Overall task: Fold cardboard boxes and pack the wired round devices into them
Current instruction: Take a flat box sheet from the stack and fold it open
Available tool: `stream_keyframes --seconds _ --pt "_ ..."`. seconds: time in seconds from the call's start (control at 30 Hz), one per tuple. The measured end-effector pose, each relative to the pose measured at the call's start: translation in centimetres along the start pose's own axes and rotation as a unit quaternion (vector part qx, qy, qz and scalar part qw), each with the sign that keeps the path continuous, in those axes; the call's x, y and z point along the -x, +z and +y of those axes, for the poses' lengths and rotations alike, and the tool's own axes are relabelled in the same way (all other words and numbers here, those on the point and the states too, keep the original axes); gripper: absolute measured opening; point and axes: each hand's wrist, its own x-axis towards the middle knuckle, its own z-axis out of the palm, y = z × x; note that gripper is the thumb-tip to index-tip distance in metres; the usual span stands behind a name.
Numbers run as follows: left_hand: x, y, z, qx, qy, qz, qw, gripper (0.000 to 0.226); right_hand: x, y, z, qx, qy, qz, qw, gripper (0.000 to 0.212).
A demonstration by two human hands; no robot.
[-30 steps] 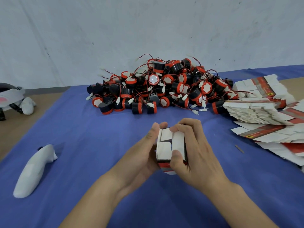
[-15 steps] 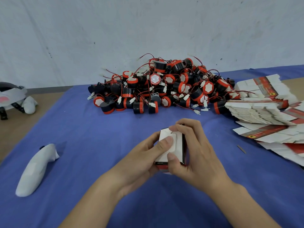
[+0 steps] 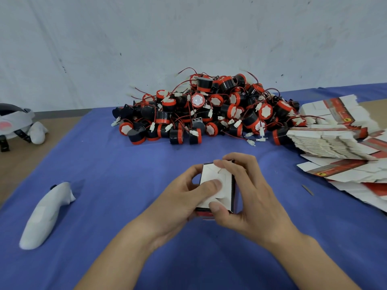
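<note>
Centrally, flap-closed box [image 3: 226, 185], contents hidden.

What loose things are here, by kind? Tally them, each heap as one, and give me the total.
Folded box: 1
Heap of wired round devices: 1
Heap of flat cartons: 1
White handle-shaped objects: 2
Grey-and-white headset: 1
Small grey sliver: 1
Total: 7

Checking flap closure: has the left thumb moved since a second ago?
Yes. The left thumb slid right onto the box flap, away from the device pile.
</note>
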Motion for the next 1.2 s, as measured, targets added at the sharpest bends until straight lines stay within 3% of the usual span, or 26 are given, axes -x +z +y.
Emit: stream_keyframes --seconds 0.2,1.2 --pt "-0.08 0.02 0.0 0.011 -0.008 0.012 1.0 0.075 0.03 0.06 -0.07 -0.01 -0.007 -0.01 1.0 0.071" --pt "0.7 0.33 0.79 -0.066 0.0 0.034 0.997 0.073 0.17 0.54 0.07 -0.011 -0.017 -0.003 1.0 0.067"
